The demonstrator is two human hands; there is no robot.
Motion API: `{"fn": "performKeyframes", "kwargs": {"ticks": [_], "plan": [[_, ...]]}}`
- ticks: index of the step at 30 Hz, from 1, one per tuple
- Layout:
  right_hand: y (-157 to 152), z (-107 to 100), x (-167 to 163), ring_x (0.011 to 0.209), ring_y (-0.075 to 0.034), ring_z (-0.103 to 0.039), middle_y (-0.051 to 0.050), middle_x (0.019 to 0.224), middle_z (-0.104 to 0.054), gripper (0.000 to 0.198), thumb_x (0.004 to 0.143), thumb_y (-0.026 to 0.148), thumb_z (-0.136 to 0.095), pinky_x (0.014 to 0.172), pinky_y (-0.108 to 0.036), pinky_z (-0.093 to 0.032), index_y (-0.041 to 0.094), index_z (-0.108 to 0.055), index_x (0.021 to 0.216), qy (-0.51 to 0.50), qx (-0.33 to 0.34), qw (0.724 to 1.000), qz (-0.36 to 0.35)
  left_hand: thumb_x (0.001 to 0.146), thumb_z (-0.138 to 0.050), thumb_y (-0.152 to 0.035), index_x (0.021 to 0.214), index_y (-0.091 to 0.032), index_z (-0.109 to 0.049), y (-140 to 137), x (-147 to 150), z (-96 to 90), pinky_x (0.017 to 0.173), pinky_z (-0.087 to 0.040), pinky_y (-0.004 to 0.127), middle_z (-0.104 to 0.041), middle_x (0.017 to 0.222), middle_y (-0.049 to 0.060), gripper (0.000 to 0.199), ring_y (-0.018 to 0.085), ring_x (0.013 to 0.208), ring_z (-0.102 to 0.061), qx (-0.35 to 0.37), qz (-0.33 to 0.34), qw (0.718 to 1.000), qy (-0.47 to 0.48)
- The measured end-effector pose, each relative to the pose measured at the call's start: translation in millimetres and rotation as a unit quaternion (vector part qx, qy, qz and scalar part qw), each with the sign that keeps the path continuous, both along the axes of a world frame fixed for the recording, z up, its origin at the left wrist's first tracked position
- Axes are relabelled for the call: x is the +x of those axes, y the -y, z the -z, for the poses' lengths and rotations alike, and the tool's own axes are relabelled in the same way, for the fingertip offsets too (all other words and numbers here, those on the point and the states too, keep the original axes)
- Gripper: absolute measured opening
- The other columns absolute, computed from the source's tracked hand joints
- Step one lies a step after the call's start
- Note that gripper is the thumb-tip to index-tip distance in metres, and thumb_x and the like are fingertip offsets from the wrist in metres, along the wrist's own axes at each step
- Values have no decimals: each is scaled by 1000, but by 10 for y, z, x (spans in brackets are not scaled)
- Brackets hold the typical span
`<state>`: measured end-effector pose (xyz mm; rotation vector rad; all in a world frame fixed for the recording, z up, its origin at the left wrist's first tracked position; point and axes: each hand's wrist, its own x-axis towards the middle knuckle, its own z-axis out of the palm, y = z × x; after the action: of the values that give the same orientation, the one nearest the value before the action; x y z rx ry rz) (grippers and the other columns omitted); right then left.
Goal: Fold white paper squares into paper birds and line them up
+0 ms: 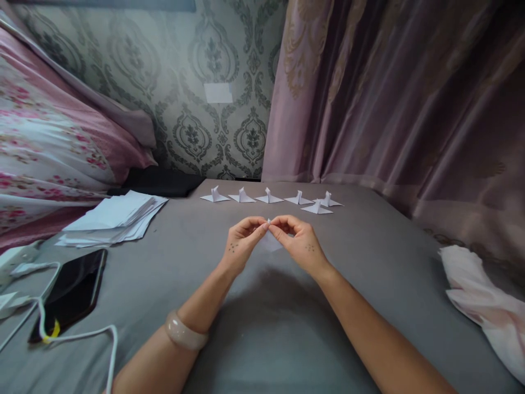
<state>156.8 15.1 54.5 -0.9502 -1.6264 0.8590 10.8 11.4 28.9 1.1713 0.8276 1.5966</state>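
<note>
A small piece of folded white paper (271, 242) is held up between my two hands, mostly hidden by the fingers. My left hand (246, 241) pinches it from the left with thumb and forefinger. From the right, my right hand (297, 238) pinches the same paper, its fingertips touching or nearly touching those of the left. Beyond the hands stand several folded white paper figures (268, 197), each with flat pointed wings and an upright middle. One of them, a paper figure (316, 208) at the right, sits a little nearer than the others.
A stack of white paper sheets (112, 216) lies at the left, before a folded black cloth (159, 181). Nearer are a black phone (74, 290), a white cable (82, 334) and a power strip (16, 262). Pale crumpled fabric (484, 306) lies at the right; curtains (369, 109) hang behind.
</note>
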Motion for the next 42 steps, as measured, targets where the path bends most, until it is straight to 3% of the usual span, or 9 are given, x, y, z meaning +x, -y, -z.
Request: {"fn": "performKeyframes", "kwargs": {"ticks": [12,21,30,36,39,42], "plan": [[19,-38,-9,70,-14,-62,-1,77,-70,22,74,42,-71,67,-28,-50,21,-70,81,-26,-72,997,-20,70,-81,-34,74,-17,-70,-5,-17,-7,67,-44,23,-65,75,0,21,11,70,-55,-15,0,1000,-3],[-20,-21,24,80,-15,-63,-3,89,-68,15,78,36,-66,76,-31,-51,22,-69,83,13,-22,1000,-7,71,-80,-34,75,-17,-70,15,-1,-14,64,-42,22,-65,73,0,21,10,68,-55,-28,11,1000,3],[16,23,-45,63,-14,-59,0,73,-67,16,76,36,-65,58,-27,-46,22,-65,83,-23,-89,996,-21,70,-81,-33,74,-16,-65,-5,7,15,59,-41,20,-63,71,-1,24,8,64,-53,-22,6,1000,16],[-43,78,-57,69,-14,-61,0,77,-65,22,72,35,-69,65,-28,-49,21,-63,88,-70,-89,994,-9,68,-82,-30,85,-16,-62,-16,40,19,64,-43,20,-66,78,0,30,8,68,-57,-33,23,998,39],[-77,117,-43,69,-13,-61,1,79,-65,37,68,33,-75,65,-27,-50,21,-60,99,-111,-155,982,9,66,-83,-31,88,-16,-60,-62,34,74,60,-42,20,-65,77,-1,34,8,64,-56,-73,17,995,61],[-76,169,-27,71,-14,-63,-4,81,-68,33,69,37,-77,66,-28,-52,17,-65,93,-87,-286,953,-47,63,-83,-29,91,-17,-58,-121,7,140,58,-40,21,-63,71,-3,39,7,59,-54,-115,-21,990,77]]}}
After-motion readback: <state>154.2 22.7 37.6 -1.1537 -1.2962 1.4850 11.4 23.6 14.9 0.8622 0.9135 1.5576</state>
